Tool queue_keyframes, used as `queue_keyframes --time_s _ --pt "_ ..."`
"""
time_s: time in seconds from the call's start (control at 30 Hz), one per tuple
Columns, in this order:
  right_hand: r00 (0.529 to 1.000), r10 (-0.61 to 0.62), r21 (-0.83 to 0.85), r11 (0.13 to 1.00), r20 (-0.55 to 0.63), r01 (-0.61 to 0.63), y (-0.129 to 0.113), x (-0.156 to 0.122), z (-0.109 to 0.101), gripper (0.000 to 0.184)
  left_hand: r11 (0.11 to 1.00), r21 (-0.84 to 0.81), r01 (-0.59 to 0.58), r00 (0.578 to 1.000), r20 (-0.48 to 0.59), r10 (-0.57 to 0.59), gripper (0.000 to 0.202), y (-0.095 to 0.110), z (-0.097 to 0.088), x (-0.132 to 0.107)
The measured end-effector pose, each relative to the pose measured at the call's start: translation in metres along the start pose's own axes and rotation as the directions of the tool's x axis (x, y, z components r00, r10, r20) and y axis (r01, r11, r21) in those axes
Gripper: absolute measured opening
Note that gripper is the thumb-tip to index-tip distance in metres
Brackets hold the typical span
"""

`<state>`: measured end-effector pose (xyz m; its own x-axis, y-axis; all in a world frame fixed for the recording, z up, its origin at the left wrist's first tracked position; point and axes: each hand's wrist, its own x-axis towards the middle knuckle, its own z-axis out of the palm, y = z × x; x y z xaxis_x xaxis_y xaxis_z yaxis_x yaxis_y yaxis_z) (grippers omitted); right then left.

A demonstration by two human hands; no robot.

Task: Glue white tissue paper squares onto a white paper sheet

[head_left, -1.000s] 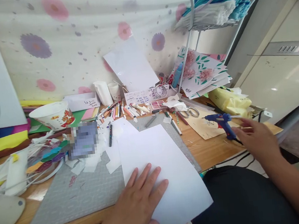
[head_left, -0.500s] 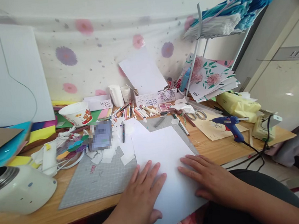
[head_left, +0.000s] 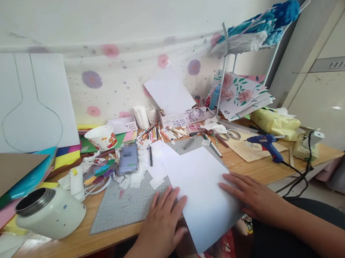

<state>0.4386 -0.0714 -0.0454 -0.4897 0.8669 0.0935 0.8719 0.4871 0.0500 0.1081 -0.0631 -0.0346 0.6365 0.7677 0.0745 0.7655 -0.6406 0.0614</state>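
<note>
A white sheet of paper (head_left: 203, 187) lies partly over the grey cutting mat (head_left: 122, 210), its near end jutting past the edge of the wooden surface (head_left: 77, 249). The left hand (head_left: 163, 220) is open, fingers extended, fingertips at the sheet's left edge. The right hand (head_left: 253, 194), also open, rests its fingertips on the right side. A blue glue gun (head_left: 265, 143) lies beyond the right hand, near the scissors (head_left: 233, 135).
</note>
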Motion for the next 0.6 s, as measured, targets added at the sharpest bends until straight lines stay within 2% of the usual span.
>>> queue_keyframes --time_s 0.23,0.43,0.6 --pt "0.996 0.090 0.033 0.995 0.011 -0.091 0.003 -0.004 0.003 0.093 0.997 0.076 -0.009 0.992 -0.128 0.019 0.070 0.002 0.012 0.001" --pt "0.977 0.192 0.076 0.977 0.089 -0.199 0.000 0.005 -0.001 0.100 0.997 0.072 -0.020 0.981 -0.190 0.033 0.060 0.003 0.015 -0.002" --pt "0.977 0.205 0.022 0.978 0.057 -0.207 -0.004 0.008 0.007 0.091 0.998 0.053 -0.024 0.974 -0.224 0.035 0.051 0.000 0.017 -0.003"
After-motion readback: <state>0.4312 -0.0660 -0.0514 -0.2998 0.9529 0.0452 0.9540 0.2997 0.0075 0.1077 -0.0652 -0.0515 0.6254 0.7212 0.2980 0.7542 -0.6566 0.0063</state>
